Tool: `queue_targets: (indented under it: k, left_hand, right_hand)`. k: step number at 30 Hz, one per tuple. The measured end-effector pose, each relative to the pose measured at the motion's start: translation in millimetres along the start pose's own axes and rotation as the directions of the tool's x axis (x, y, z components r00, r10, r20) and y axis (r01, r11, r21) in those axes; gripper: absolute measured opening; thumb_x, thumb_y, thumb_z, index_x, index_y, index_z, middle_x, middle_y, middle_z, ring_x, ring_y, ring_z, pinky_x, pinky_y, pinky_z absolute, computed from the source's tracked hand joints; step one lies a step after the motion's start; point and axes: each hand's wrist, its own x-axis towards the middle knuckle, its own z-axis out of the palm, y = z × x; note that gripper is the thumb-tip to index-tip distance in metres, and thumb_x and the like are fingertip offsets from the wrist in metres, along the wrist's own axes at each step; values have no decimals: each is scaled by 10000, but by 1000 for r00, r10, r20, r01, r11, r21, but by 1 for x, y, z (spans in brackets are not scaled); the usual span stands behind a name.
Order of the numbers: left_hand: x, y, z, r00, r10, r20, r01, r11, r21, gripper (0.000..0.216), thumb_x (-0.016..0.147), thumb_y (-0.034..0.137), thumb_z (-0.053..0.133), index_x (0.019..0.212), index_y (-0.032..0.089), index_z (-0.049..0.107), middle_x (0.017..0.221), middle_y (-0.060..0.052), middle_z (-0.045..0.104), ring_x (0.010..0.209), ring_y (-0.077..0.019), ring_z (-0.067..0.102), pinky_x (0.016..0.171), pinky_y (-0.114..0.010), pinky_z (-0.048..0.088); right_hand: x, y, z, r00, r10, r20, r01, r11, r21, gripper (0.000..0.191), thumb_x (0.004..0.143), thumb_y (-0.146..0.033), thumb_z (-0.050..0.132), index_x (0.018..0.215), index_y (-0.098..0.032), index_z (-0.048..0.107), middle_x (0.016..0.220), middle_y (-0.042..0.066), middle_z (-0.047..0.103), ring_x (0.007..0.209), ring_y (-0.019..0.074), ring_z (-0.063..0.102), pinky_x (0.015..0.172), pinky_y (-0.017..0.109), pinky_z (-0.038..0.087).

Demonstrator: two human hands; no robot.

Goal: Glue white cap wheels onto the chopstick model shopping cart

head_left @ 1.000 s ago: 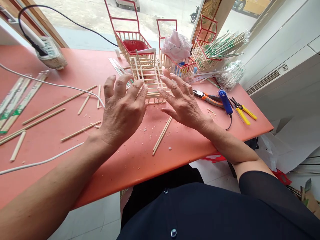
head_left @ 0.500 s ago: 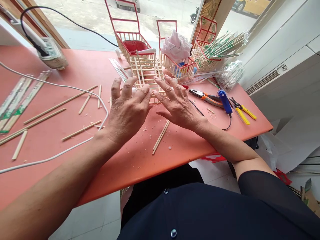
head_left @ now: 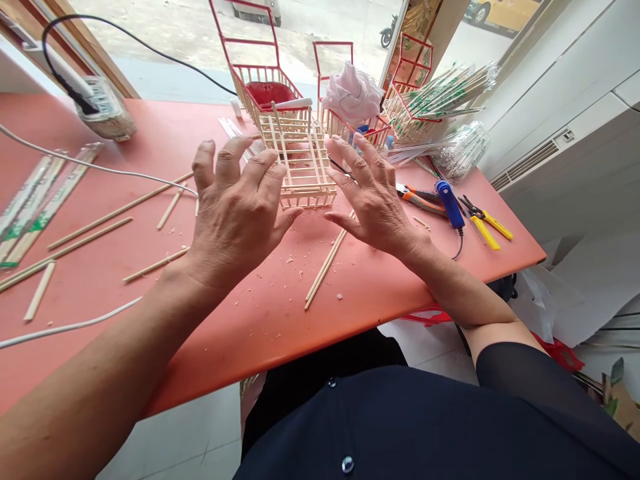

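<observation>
A small unpainted basket built of thin wooden sticks [head_left: 303, 163] stands on the salmon table [head_left: 260, 313], just beyond both hands. My left hand [head_left: 235, 213] hovers to its left with the fingers spread and curled, holding nothing. My right hand [head_left: 373, 197] hovers to its right, fingers spread, palm turned toward the basket, also empty. Neither hand touches the basket as far as I can see. Two loose sticks [head_left: 325, 267] lie on the table below my right hand.
Red-edged stick baskets [head_left: 265, 87] stand at the back, one holding a white cloth [head_left: 353, 90]. Wrapped chopstick bundles [head_left: 450, 90] lie back right. Orange pliers [head_left: 420, 197], a blue tool [head_left: 450, 203] and yellow cutters [head_left: 485, 223] lie right. Loose sticks [head_left: 90, 223], white cables [head_left: 65, 327] left.
Both hands have drawn apart and lifted off the stick basket, the left moving left, the right moving right. The white cable at left has shifted.
</observation>
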Motion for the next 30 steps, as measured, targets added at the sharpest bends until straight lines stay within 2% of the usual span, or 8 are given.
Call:
queue_targets:
  k: [4,10,18,24,30]
  left_hand:
    - [-2,-4,0,1000,-10,15,10,999,-43,682,1061,501,668,1704,315,536,1757,-92,607,1733,-519,311,1412,-883,27]
    - [-3,3,3,1000,-18,17,19,998,-59,643,1049,435,636,1682,334,582,1740,-68,628,1751,-506,297,1438,-838,-33]
    - [0,6,-3,997,-28,69,31,999,-39,610,1044,452,659,1642,336,624,1688,-66,664,1747,-492,318,1459,-812,-25]
    - [2,11,-3,995,-60,75,62,998,-21,504,1084,357,539,1556,263,692,1650,-105,695,1740,-469,342,1450,-839,-6]
    - [5,11,-2,996,-71,62,75,996,-55,449,1097,333,536,1482,205,729,1653,-132,701,1738,-465,358,1448,-823,-12]
  right_hand:
    - [-2,1,-1,1000,-5,-9,5,1000,13,764,1080,-817,581,1646,-305,619,1949,96,344,1839,444,207,1453,785,156]
    - [-1,-1,5,1000,-19,-5,19,1000,7,739,1101,-808,546,1632,-301,625,1951,67,343,1844,423,207,1461,759,147]
    - [0,-2,6,1000,-21,2,21,1000,17,699,1108,-769,566,1624,-303,632,1945,62,359,1843,413,219,1464,744,159]
    - [0,-2,7,999,-43,12,43,999,11,687,1124,-732,566,1653,-295,605,1953,76,338,1852,407,190,1459,740,165]
    - [-1,-3,6,999,-48,5,48,999,13,679,1135,-716,565,1644,-269,617,1948,89,345,1843,410,214,1459,735,164]
